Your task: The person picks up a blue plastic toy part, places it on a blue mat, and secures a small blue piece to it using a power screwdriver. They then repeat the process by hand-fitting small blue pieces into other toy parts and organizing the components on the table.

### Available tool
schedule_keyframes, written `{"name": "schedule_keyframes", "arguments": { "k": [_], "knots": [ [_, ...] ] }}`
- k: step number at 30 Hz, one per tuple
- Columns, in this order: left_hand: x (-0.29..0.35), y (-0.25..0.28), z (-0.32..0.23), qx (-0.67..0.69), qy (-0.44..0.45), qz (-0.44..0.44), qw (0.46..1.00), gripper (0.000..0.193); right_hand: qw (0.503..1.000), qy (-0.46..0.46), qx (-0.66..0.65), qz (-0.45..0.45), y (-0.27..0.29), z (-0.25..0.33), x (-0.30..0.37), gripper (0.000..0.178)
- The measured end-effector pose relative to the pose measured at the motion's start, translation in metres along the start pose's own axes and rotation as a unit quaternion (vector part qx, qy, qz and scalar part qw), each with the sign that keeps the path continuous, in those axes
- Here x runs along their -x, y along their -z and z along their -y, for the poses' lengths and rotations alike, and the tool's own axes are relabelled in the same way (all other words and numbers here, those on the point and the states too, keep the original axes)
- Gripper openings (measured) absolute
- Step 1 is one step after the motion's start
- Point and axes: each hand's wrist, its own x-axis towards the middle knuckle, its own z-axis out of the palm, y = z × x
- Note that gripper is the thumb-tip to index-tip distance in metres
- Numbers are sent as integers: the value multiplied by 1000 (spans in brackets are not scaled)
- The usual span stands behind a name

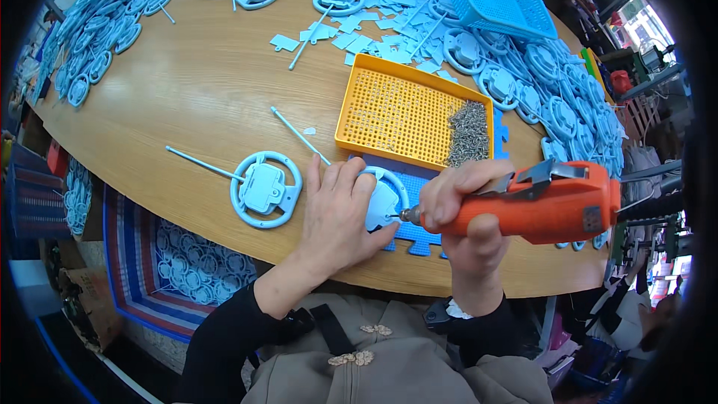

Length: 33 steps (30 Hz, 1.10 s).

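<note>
My left hand presses on a light-blue plastic wheel-shaped part, fingers over its far left rim and thumb along its near side. Beneath the part is a blue foam mat. In my right hand is an orange power screwdriver, held level, its bit pointing left at the part's lower right. Whether the bit touches a screw is too small to tell. A thin blue rod sticks out beyond my left fingers. Left of that hand lies a similar wheel part with a rod.
Just beyond the mat stands a yellow perforated tray, silver screws heaped at its right end. Flat blue pieces and piled wheel parts line the table's far side around a blue basket. More parts fill a striped bag below.
</note>
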Motion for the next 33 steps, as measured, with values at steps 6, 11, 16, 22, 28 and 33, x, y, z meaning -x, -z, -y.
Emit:
{"name": "schedule_keyframes", "arguments": {
  "k": [6, 11, 16, 22, 28, 33],
  "knots": [
    [2, -1, -4, -2, 5, 8, 1000, 59, 995, -8, 99, 19, -7, 4, 5, 45],
    [-1, -1, 1, 5, 3, 13, 1000, 57, 985, -7, 144, 93, -3, -2, 4, 44],
    [-4, -1, 4, 12, -1, 10, 1000, 57, 975, 0, 197, 99, 3, -8, -1, 42],
    [11, 34, 18, -17, 21, 71, 997, 56, 998, -55, -39, 11, -1, -1, -4, 42],
    [86, 134, 43, -110, 144, 131, 975, 61, 999, 39, 5, -8, 32, 18, -26, 44],
    [56, 165, 58, -179, 133, 123, 967, 51, 997, 63, 21, -33, 52, 19, -49, 42]
  ]
}}
